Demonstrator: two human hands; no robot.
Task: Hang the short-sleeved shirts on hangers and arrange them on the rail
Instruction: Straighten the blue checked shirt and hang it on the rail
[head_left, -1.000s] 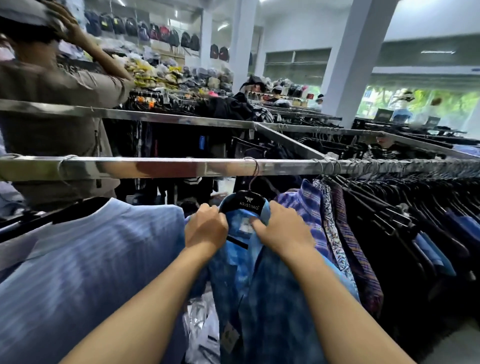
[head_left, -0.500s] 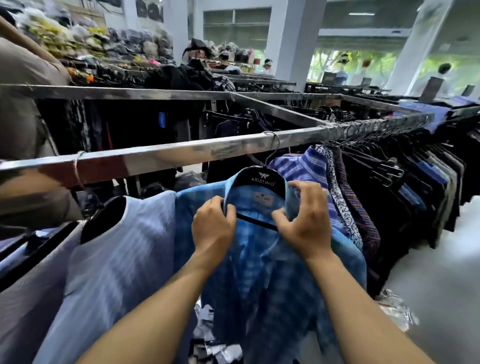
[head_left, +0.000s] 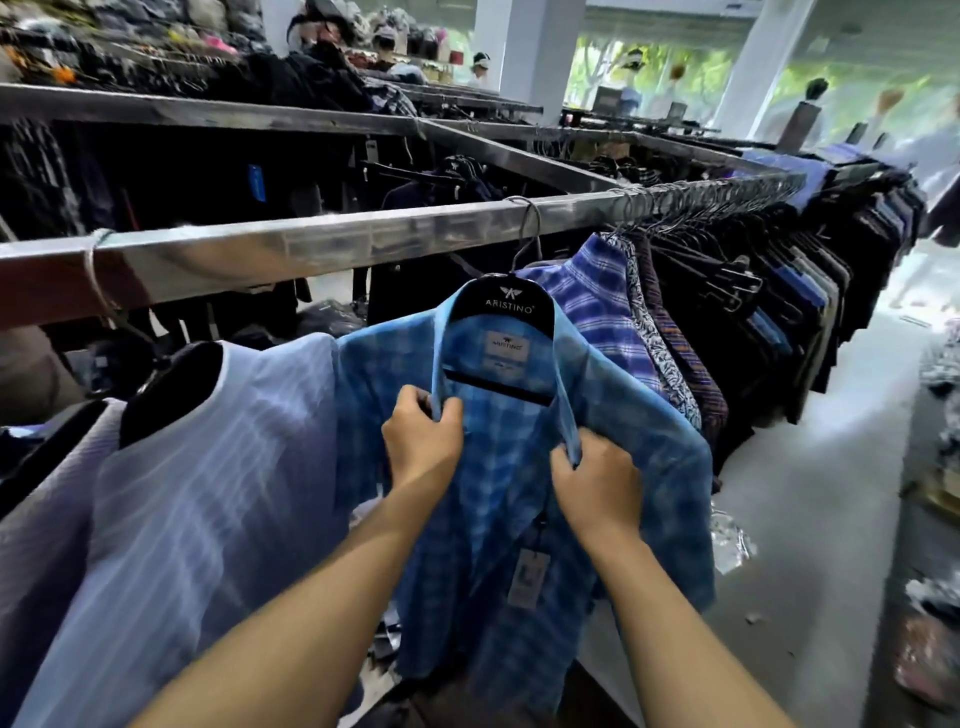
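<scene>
Clothing shop, white pillars (head_left: 530, 52) and pale floor (head_left: 805, 493) beyond long metal racks. Left hand (head_left: 423, 449) curled, thumb and fingers pinching the left front edge of a blue plaid shirt (head_left: 498, 530) just under the collar. Right hand (head_left: 597, 488) curled as well, pinching the tip of the right collar side, a little lower and apart from the left. Neck of the shirt spread open between the two.

Hung on a black hanger (head_left: 501, 306) printed ARISTINO, with the crossbar visible inside the open collar, below a sewn brand label (head_left: 506, 345). Card tag (head_left: 527, 577) dangling at the placket, below the hands. Hooked over the square metal rail (head_left: 322, 244), slanting from lower left to upper right.

Just left, touching the plaid sleeve, a pale blue striped shirt (head_left: 208, 467) on a dark hanger of its own. Just right, a purple-blue checked shirt (head_left: 592, 312), next a small-patterned one, then a tight row of dark shirts (head_left: 779, 312) packed towards the rail's far end. Behind all this, a second rail (head_left: 208, 111) with dark garments below it. Farther back, too blurred to tell.
</scene>
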